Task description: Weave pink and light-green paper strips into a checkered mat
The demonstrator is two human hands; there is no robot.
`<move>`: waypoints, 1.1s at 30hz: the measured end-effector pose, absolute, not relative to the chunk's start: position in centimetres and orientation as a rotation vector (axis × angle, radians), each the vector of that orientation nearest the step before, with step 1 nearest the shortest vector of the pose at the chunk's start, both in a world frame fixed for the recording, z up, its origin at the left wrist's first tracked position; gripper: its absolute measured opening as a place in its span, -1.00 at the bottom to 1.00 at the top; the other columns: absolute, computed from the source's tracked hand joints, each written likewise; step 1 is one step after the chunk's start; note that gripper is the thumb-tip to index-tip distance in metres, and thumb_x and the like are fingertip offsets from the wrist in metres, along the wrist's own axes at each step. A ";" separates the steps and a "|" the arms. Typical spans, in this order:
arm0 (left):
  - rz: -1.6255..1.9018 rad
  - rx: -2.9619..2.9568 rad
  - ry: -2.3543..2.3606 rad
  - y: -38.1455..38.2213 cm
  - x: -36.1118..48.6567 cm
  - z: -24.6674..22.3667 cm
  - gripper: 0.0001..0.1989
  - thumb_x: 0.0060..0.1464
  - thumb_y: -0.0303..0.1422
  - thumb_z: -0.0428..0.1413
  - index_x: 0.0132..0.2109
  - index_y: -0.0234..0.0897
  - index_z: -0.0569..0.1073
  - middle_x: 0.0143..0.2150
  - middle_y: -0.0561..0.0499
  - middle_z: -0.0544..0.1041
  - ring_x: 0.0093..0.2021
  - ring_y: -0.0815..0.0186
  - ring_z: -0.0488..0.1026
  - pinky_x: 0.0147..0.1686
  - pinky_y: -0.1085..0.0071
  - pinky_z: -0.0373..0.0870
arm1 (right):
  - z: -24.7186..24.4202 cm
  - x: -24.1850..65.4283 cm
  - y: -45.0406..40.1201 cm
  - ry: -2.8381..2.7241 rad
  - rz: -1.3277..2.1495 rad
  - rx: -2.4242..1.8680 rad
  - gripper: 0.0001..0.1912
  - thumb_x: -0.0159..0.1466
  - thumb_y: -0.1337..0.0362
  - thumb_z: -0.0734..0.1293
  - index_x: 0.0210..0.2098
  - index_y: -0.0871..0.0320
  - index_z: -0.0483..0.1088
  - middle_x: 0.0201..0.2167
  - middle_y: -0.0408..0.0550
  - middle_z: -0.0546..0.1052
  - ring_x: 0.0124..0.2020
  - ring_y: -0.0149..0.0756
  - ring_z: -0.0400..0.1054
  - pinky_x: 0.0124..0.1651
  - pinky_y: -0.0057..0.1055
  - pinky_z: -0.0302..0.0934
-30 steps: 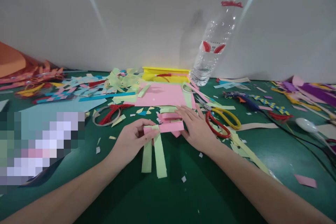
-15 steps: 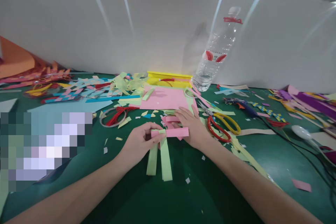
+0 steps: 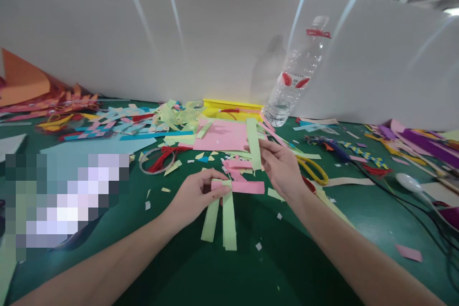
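Note:
My left hand (image 3: 195, 198) pinches the crossing of a pink paper strip (image 3: 251, 187) and pale green strips (image 3: 230, 224). The pink strip points right, and the green ends hang toward me. A separate pale green paper strip (image 3: 254, 146) stands nearly upright between the fingers of my right hand (image 3: 281, 167). Loose folded pink strips (image 3: 238, 167) lie on the table between my hands. Behind them is a flat pink paper sheet (image 3: 222, 136). Scissors with a yellow handle (image 3: 313, 168) lie partly hidden behind my right hand.
A tilted clear bottle (image 3: 296, 76) leans by the white wall, beside a yellow tray (image 3: 233, 103). Paper scraps (image 3: 172, 114), a tape ring with red thread (image 3: 158, 160), a glue gun (image 3: 335, 148) and a white spoon (image 3: 409, 181) lie about the green table (image 3: 265, 277).
My right hand has picked up a pale green strip from among the paper pieces and lifted it. My left hand keeps its pinch on the crossed strips. The view has shifted slightly.

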State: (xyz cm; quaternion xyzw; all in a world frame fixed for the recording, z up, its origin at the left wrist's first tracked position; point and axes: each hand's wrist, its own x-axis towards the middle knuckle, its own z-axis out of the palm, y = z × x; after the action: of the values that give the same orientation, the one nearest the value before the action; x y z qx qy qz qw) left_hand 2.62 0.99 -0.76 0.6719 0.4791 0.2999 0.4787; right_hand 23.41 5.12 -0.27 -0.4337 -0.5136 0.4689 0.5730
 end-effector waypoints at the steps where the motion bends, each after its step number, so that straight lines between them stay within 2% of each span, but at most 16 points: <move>1: 0.721 1.648 1.172 1.0 2.7 -0.8 -0.71 0.04 -0.13 0.12 -0.19 -0.23 0.44 -0.47 0.12 0.43 -0.50 0.38 0.33 -0.50 0.48 0.18 | -0.8 23.3 4.8 -1.158 1.132 -1.027 -0.68 0.11 0.17 0.37 -0.16 0.15 0.52 -0.28 -0.02 0.61 -0.21 -0.21 0.49 -0.07 -0.21 0.36; 4: 0.684 1.664 1.196 0.9 2.9 -0.8 -0.72 0.01 -0.14 0.13 -0.20 -0.23 0.45 -0.51 0.15 0.36 -0.53 0.40 0.26 -0.53 0.49 0.12 | -2.1 23.4 3.9 -1.147 1.099 -1.108 -0.71 0.04 0.17 0.42 -0.25 0.15 0.55 -0.30 -0.03 0.61 -0.30 -0.25 0.48 -0.23 -0.31 0.38; 6: 0.656 1.679 1.194 0.8 3.1 -0.8 -0.73 -0.01 -0.16 0.13 -0.21 -0.23 0.45 -0.55 0.17 0.28 -0.56 0.41 0.20 -0.55 0.50 0.08 | -2.5 23.6 3.5 -1.247 1.043 -1.161 -0.76 0.03 0.19 0.44 -0.32 0.15 0.56 -0.31 -0.02 0.61 -0.31 -0.26 0.47 -0.25 -0.34 0.38; 11: 0.610 1.708 1.199 0.7 3.3 -0.8 -0.72 -0.03 -0.16 0.13 -0.22 -0.23 0.46 -0.57 0.19 0.21 -0.57 0.41 0.15 -0.57 0.50 0.05 | -2.7 24.4 3.3 -1.290 1.044 -1.097 -0.78 -0.01 0.23 0.45 -0.36 0.17 0.55 -0.38 -0.03 0.60 -0.45 -0.34 0.42 -0.42 -0.44 0.34; 18: 0.612 1.675 1.183 0.7 3.3 -0.6 -0.78 -0.03 -0.19 0.15 -0.26 -0.21 0.47 -0.54 0.16 0.33 -0.57 0.41 0.20 -0.58 0.51 0.08 | -2.8 24.4 3.1 -1.287 1.134 -1.100 -0.83 -0.01 0.24 0.46 -0.40 0.14 0.55 -0.33 -0.04 0.60 -0.36 -0.34 0.45 -0.28 -0.41 0.37; 24: 0.650 1.648 1.155 0.8 3.2 -0.8 -0.82 -0.04 -0.24 0.18 -0.28 -0.21 0.47 -0.56 0.17 0.35 -0.58 0.43 0.24 -0.59 0.52 0.12 | -3.3 24.3 3.1 -1.166 1.269 -1.062 -0.75 -0.02 0.19 0.49 -0.36 0.17 0.55 -0.37 -0.02 0.60 -0.41 -0.32 0.46 -0.36 -0.40 0.36; 29: 0.665 1.610 1.150 0.7 3.2 -0.8 -0.81 -0.06 -0.26 0.20 -0.27 -0.22 0.47 -0.51 0.13 0.43 -0.55 0.41 0.30 -0.55 0.52 0.19 | -3.1 24.0 2.7 -1.112 1.345 -1.027 -0.74 -0.03 0.20 0.50 -0.34 0.16 0.54 -0.34 -0.01 0.60 -0.37 -0.30 0.49 -0.37 -0.43 0.36; 33: 0.652 1.614 1.163 0.6 3.2 -0.9 -0.80 -0.06 -0.24 0.20 -0.27 -0.22 0.47 -0.49 0.11 0.45 -0.52 0.39 0.33 -0.51 0.51 0.22 | -2.7 23.5 2.3 -0.981 1.430 -0.968 -0.74 -0.05 0.19 0.51 -0.37 0.16 0.53 -0.41 -0.04 0.61 -0.38 -0.26 0.51 -0.35 -0.38 0.38</move>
State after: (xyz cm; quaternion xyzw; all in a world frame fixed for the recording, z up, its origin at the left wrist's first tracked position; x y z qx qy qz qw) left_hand 3.24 0.61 -0.89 0.6674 0.4808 0.2696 0.5006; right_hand 23.48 2.31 -2.69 -0.4083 -0.4138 0.6032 0.5461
